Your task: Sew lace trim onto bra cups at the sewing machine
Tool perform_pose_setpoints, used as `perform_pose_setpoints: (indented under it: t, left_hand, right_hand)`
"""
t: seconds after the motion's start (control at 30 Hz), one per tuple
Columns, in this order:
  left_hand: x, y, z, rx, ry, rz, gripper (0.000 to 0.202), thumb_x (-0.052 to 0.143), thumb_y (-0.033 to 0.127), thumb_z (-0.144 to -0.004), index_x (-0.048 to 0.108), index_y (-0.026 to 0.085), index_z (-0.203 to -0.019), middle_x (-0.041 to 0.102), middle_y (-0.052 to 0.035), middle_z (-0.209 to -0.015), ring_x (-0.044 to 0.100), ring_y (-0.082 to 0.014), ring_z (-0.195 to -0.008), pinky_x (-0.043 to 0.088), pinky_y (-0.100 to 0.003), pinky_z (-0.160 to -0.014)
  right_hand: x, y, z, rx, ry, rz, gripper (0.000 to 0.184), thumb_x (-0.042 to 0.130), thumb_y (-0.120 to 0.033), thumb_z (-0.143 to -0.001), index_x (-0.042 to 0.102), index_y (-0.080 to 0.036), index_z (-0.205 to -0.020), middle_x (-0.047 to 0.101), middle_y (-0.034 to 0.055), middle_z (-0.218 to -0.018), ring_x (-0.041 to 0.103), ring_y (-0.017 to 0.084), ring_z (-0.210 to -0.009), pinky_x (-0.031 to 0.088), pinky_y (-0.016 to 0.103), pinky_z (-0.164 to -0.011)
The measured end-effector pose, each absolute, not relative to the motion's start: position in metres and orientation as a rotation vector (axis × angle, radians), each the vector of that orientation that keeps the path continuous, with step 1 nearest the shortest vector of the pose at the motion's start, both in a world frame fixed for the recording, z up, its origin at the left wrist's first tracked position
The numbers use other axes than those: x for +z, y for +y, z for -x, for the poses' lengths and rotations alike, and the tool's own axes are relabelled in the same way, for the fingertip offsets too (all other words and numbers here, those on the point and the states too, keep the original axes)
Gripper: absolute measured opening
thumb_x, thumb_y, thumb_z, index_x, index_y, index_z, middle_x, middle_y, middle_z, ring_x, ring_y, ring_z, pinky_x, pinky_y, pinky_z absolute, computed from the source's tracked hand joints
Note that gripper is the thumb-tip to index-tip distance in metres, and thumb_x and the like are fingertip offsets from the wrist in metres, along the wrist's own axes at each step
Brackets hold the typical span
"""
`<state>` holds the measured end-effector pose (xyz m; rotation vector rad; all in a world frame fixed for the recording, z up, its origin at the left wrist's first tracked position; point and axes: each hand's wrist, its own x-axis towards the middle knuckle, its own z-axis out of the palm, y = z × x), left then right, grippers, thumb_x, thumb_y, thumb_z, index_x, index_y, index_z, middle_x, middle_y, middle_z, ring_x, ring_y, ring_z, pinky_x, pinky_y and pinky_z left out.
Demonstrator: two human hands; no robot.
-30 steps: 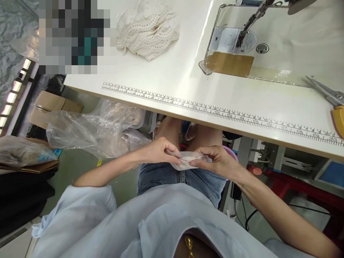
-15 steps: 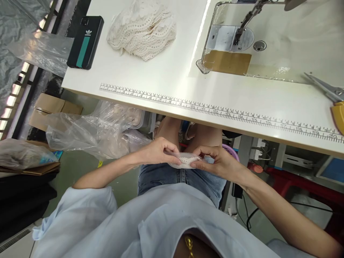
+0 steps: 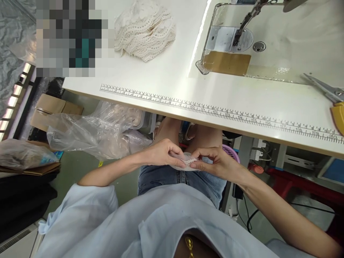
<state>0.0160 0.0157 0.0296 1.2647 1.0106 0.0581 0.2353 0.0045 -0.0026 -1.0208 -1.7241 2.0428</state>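
Observation:
Over my lap, in front of the table edge, both hands pinch a small piece of white lace-trimmed fabric (image 3: 189, 162). My left hand (image 3: 166, 154) has its thumb and fingers closed on the left end of the piece. At the right end, my right hand (image 3: 216, 161) grips it between thumb and bent fingers. The fabric is thin and slightly sheer, with a scalloped lace strip showing between my fingertips. Parts of it are hidden by the fingers. The two hands are close together but apart.
A sewing machine's presser foot (image 3: 236, 38) is at the upper right of the white table (image 3: 150, 77). A bundle of eyelet lace trim (image 3: 146, 34) lies at the back. Scissors (image 3: 326, 89) with yellow handles lie at right. Plastic bags (image 3: 88, 134) and a cardboard box (image 3: 51, 107) are lower left.
My left hand has moved slightly right, closer to my right hand. The fabric between them is bunched and shows a shorter stretch. The upper left corner is now pixelated.

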Motion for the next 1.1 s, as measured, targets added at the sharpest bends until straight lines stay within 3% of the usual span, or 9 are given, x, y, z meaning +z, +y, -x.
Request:
perform_pose_setpoints:
  t: [0.23, 0.43, 0.67, 0.83, 1.1]
  left_hand:
    - [0.0295, 0.0137, -0.0147, 0.036, 1.032, -1.309, 0.027, 0.071, 0.034, -0.071, 0.074, 0.01, -0.083, 0.07, -0.0029, -0.072, 0.06, -0.0116, -0.066, 0.042, -0.017, -0.058]
    - [0.0277, 0.01, -0.0152, 0.026, 1.071, -1.362, 0.029, 0.068, 0.037, -0.073, 0.074, 0.011, -0.083, 0.067, -0.002, -0.069, 0.056, -0.0102, -0.062, 0.037, -0.017, -0.053]
    - [0.0297, 0.0117, -0.0159, 0.001, 1.058, -1.343, 0.029, 0.068, 0.038, -0.073, 0.073, 0.01, -0.081, 0.062, -0.0009, -0.065, 0.049, -0.0086, -0.057, 0.032, -0.018, -0.051]
    - [0.0257, 0.0109, -0.0175, 0.027, 1.042, -1.401, 0.038, 0.069, 0.047, -0.07, 0.071, 0.01, -0.077, 0.056, 0.0015, -0.06, 0.041, -0.0063, -0.052, 0.026, -0.019, -0.047]
    - [0.0254, 0.0112, -0.0186, 0.051, 1.03, -1.255, 0.026, 0.071, 0.035, -0.07, 0.073, 0.011, -0.08, 0.068, -0.0031, -0.07, 0.056, -0.01, -0.062, 0.04, -0.018, -0.056]
  right_hand:
    - [-0.0067, 0.0045, -0.2325, 1.966, -1.793, 0.985, 0.02, 0.068, -0.039, -0.079, 0.07, -0.021, -0.087, 0.069, 0.0009, -0.079, 0.059, 0.015, -0.071, 0.044, 0.025, -0.063]
    - [-0.0056, 0.0042, -0.2324, 1.887, -1.816, 0.923, 0.015, 0.065, -0.034, -0.082, 0.07, -0.02, -0.08, 0.068, 0.0007, -0.075, 0.059, 0.014, -0.068, 0.043, 0.024, -0.061]
    - [-0.0059, 0.004, -0.2313, 1.904, -1.795, 0.953, 0.02, 0.063, -0.037, -0.083, 0.07, -0.019, -0.076, 0.064, 0.0006, -0.067, 0.055, 0.013, -0.062, 0.041, 0.024, -0.057]
    - [-0.006, 0.0032, -0.2309, 1.801, -1.889, 0.998, 0.025, 0.06, -0.04, -0.085, 0.07, -0.018, -0.079, 0.064, 0.0015, -0.068, 0.054, 0.013, -0.062, 0.039, 0.024, -0.055]
    - [-0.0073, 0.0067, -0.2356, 2.085, -1.739, 0.938, 0.021, 0.067, -0.04, -0.079, 0.07, -0.019, -0.08, 0.067, 0.0006, -0.072, 0.056, 0.013, -0.064, 0.042, 0.023, -0.058]
